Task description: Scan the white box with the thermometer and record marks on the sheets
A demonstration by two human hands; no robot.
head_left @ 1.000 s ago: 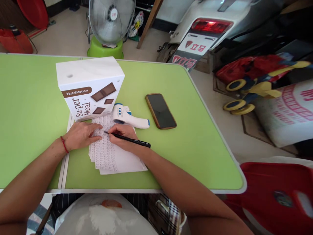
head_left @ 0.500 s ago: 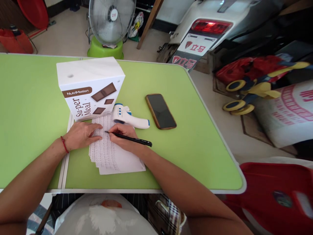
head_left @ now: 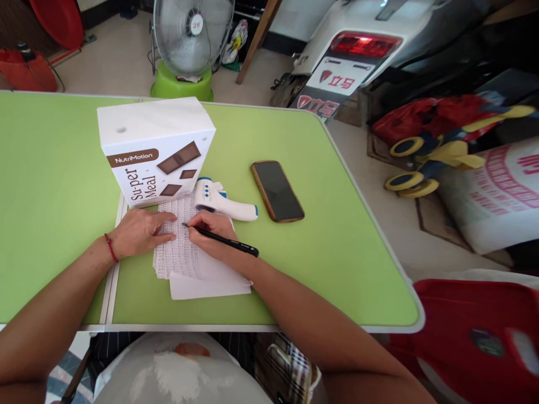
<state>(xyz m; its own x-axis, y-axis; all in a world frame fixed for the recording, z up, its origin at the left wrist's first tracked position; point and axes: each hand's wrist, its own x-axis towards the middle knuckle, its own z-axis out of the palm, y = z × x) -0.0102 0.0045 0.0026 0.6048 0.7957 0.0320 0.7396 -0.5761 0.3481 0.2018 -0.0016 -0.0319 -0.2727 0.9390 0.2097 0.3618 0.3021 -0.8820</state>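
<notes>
Several sheets of paper [head_left: 179,255], covered in rows of small handwriting, lie stacked on the green table [head_left: 337,269]. My right hand [head_left: 213,233] grips a black pen [head_left: 229,241], its tip at the writing on the top sheet. On the left edge of the paper rests my left hand [head_left: 143,231], open, thumb and index finger apart, a red cord around the wrist. Just beyond my right hand, a white and blue infrared thermometer [head_left: 223,203] lies on its side over the top of the sheets. A white NutriMotion box [head_left: 158,157] stands upright behind the paper.
A smartphone [head_left: 278,191] in a brown case lies to the right on the table. Beyond the far edge are a fan [head_left: 193,33] on a green stool [head_left: 181,87] and a white scooter [head_left: 328,73]. A red chair [head_left: 467,331] is at the lower right.
The pen has tilted slightly in my right hand, and its rear end is a little lower and further left. The bottom corner of the paper has lifted or folded over. My left hand stays put.
</notes>
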